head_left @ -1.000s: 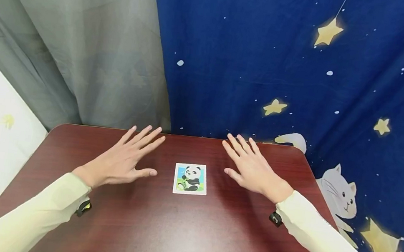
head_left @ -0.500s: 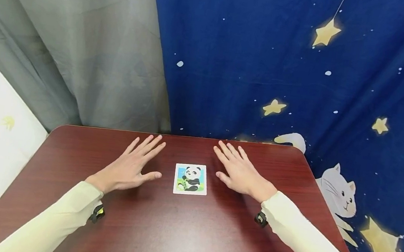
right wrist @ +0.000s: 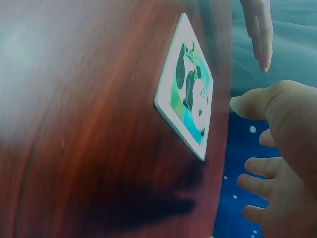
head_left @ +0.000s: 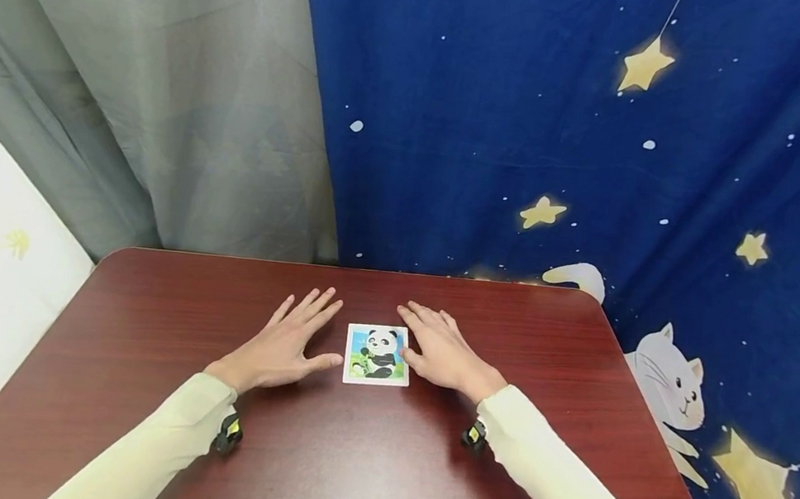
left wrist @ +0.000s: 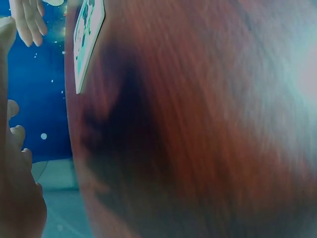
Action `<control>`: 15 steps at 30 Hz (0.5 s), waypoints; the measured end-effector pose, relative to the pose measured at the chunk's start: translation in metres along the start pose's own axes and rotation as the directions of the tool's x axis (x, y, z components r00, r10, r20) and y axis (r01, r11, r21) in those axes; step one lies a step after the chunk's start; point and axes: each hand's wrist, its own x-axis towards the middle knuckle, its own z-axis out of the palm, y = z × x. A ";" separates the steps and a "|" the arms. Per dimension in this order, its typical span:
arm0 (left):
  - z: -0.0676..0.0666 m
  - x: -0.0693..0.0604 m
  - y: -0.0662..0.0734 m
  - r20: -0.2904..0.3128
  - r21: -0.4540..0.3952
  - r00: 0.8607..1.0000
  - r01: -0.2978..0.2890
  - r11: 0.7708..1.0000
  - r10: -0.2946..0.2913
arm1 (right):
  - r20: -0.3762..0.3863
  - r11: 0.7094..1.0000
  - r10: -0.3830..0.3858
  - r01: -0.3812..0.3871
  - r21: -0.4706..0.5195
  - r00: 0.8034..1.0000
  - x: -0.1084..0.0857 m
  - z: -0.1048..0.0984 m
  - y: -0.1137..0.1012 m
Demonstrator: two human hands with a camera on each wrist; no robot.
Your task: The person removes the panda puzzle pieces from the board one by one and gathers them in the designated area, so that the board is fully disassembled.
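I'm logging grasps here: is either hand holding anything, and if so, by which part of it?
Nothing is held. The left hand and right hand hover at either side of the panda picture, which lies on the table.

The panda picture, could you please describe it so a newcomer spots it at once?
On the dark red table, look between the left hand and the right hand. There lies a flat, squarish panda picture; its white border and blue-and-green background set it apart from the hands and table.
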 end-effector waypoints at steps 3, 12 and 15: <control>0.007 0.002 0.003 -0.004 -0.019 1.000 -0.001 1.000 0.001 | -0.004 1.000 -0.007 0.007 0.019 1.000 0.006 0.009 -0.004; 0.023 0.010 0.011 0.032 -0.053 0.999 0.017 0.998 -0.015 | -0.047 0.998 -0.001 0.004 0.062 0.999 0.024 0.026 -0.011; 0.027 0.011 0.012 0.053 -0.076 0.998 0.029 0.997 -0.025 | -0.048 0.998 0.004 -0.001 0.066 0.999 0.030 0.031 -0.012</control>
